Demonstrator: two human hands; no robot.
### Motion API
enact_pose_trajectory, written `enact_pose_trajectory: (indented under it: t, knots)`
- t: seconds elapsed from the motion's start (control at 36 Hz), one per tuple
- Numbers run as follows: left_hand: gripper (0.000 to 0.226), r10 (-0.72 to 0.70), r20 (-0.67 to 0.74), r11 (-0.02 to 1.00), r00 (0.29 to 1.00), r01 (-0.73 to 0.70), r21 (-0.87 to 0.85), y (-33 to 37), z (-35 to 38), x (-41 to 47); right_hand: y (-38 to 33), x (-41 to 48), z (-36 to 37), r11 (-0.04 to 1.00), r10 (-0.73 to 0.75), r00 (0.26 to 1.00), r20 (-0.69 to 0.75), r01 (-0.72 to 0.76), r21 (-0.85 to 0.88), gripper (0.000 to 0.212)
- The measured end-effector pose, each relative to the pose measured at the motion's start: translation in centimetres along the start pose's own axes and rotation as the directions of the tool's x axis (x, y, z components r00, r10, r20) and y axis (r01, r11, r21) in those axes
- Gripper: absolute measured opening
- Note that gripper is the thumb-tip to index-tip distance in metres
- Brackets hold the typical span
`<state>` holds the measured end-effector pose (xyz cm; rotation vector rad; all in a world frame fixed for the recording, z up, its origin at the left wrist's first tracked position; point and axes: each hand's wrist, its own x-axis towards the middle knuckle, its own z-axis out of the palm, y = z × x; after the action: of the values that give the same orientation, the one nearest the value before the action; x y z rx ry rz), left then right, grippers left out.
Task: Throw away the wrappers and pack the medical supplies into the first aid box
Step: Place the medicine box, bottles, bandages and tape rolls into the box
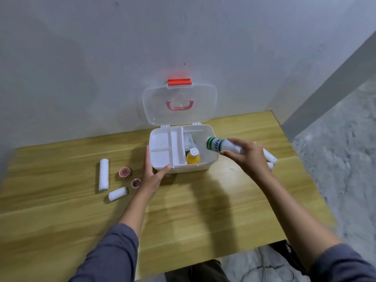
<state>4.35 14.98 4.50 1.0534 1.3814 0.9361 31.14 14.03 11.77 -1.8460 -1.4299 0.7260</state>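
Note:
The white first aid box [203, 167] stands open on the wooden table, its clear lid [179, 117] leaning back against the wall. A white divided tray [162, 157] fills its left half. In the right half stand a yellow bottle [192, 157] with a white cap and some pale packets [188, 141]. My left hand [151, 174] grips the box's front left corner. My right hand [246, 157] holds a white bottle with a green-striped end [216, 144], tilted sideways over the box's right edge.
Left of the box lie a long white bandage roll [103, 174], a short one [118, 193] and two small tape rolls [125, 172] [136, 183]. More white rolls [269, 156] lie behind my right hand. The table's right edge [301, 165] drops to a grey floor.

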Motion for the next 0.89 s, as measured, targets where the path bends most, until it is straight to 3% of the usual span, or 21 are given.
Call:
enact_pose_trajectory:
  t: [0.11,0.19,0.42,0.56,0.69,0.78,0.89]
  knots:
    - [0.093,-0.005,0.007,0.999,1.0,0.006,-0.033,0.3,0.3,-0.1,-1.4,0.2,1.7,0.96,-0.007,0.986,0.166,0.053,-0.274,0.048]
    - [0.092,-0.007,0.005,0.999,1.0,0.007,-0.031,0.4,0.4,-0.2,-2.6,0.5,2.7,0.936,0.039,0.968,0.248,0.052,-0.348,0.04]
    - [0.092,0.01,0.018,0.999,1.0,-0.009,-0.037,0.5,0.4,-0.6,-3.3,0.6,5.1,0.827,-0.031,0.939,0.342,0.216,-0.519,0.028]
    - [0.093,0.0,0.018,1.0,1.0,0.0,-0.01,0.4,0.4,-0.6,-1.3,-0.1,4.9,0.938,-0.083,0.959,0.271,0.167,-0.302,0.034]
    - [0.091,0.011,0.003,1.0,1.0,-0.011,-0.004,0.3,0.7,-0.7,2.0,-1.3,2.8,0.987,-0.137,0.99,-0.03,0.134,-0.086,0.039]
    - [0.09,0.022,-0.014,1.0,1.0,-0.023,-0.021,0.3,1.0,-0.7,5.4,-1.7,1.5,0.99,-0.048,0.997,-0.058,0.04,-0.132,0.048]
    - [0.091,0.021,-0.023,1.0,1.0,-0.022,-0.02,-0.1,1.1,-0.6,9.9,-1.3,0.1,0.947,0.063,0.998,-0.019,-0.066,-0.316,0.07]
